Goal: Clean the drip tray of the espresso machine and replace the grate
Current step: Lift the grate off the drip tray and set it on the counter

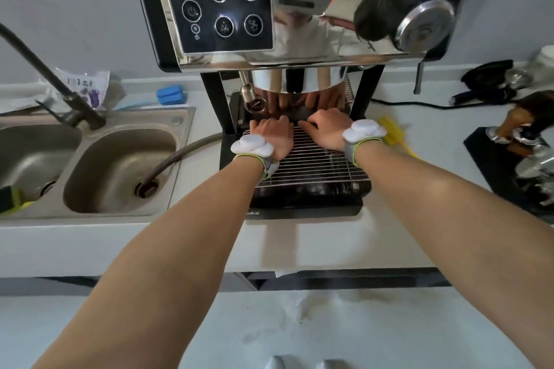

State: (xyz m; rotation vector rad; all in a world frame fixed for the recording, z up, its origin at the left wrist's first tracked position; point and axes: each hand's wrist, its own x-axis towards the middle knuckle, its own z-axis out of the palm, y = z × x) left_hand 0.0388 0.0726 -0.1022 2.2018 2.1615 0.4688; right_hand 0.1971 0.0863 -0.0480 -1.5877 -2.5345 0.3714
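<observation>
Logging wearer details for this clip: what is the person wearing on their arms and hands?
Both forearms are bare, with no sleeves and no gloves. Each wrist carries a grey strap edged in yellow-green, topped by a rounded white plastic puck: one by the left hand, one by the right hand. No cables or markings are visible on them.

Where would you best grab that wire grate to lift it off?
By the far edge of the wire grate, from the front and above, as the left hand and right hand do: it lies flat, and the machine overhangs it.
</observation>
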